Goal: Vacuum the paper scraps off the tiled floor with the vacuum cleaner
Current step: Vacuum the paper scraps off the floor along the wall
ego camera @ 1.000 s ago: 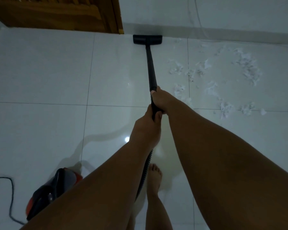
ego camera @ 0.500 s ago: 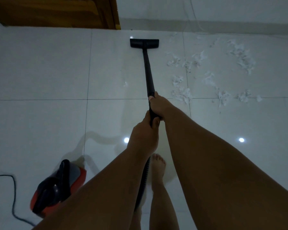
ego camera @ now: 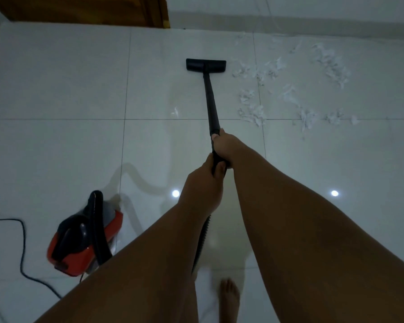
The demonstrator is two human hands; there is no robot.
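Note:
A black vacuum wand (ego camera: 211, 101) runs from my hands to its flat floor head (ego camera: 206, 65), which lies on the white tiled floor (ego camera: 68, 89). My right hand (ego camera: 224, 145) grips the wand higher up, and my left hand (ego camera: 204, 183) grips it just behind, near the ribbed hose (ego camera: 202, 241). Several white paper scraps (ego camera: 252, 110) lie scattered to the right of the head and wand, with another cluster (ego camera: 331, 64) farther right. One small scrap (ego camera: 175, 111) lies left of the wand.
The red and black vacuum body (ego camera: 84, 236) stands at lower left with its power cord (ego camera: 21, 252) trailing left. A wooden door (ego camera: 79, 8) and the white wall base (ego camera: 289, 22) close off the far side. My bare foot (ego camera: 229, 297) shows at the bottom.
The floor head has come back from the wall base toward me, and the view has shifted so that the vacuum body shows more fully. Both hands keep their hold.

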